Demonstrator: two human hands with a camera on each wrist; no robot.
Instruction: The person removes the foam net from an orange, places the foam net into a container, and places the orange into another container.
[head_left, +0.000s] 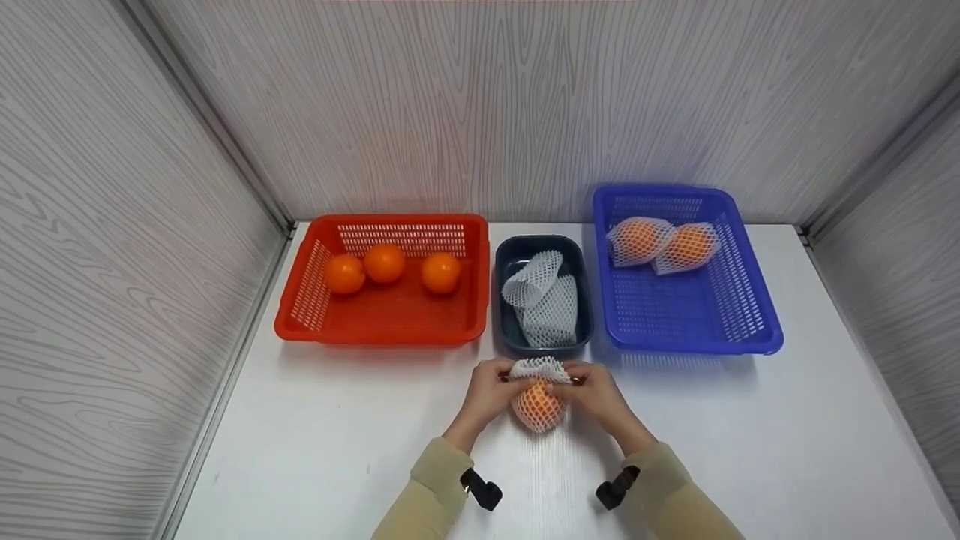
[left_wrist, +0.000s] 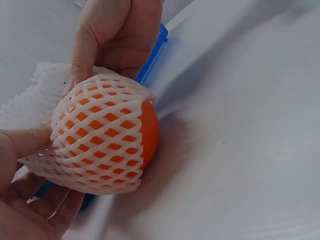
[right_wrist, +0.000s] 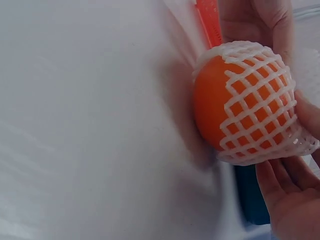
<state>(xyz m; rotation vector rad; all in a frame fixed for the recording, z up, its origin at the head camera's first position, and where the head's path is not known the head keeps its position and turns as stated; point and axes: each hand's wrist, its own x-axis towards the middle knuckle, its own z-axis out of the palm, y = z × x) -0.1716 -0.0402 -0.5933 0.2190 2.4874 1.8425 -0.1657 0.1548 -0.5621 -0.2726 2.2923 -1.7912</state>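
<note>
Left grip [head_left: 489, 386] and right grip [head_left: 598, 388] grasp a netted orange [head_left: 539, 409], bare-ended only in wrist views; grained walls [head_left: 465, 112] border the tabletop [head_left: 330, 427].

Looks like lab-style test booth to me, can't swear which kind of building tho. White table [head_left: 337, 427] boxed in by pale wood-grain back panel [head_left: 480, 112], left panel [head_left: 97, 262] and right panel [head_left: 900, 247]. Metal trim [head_left: 231, 379] along table's side. Red basket [head_left: 382, 319], dark tub [head_left: 544, 350], blue basket [head_left: 660, 319] all lined up. Black gadget [head_left: 484, 491] at each cuff, proper test-rig look.
</note>
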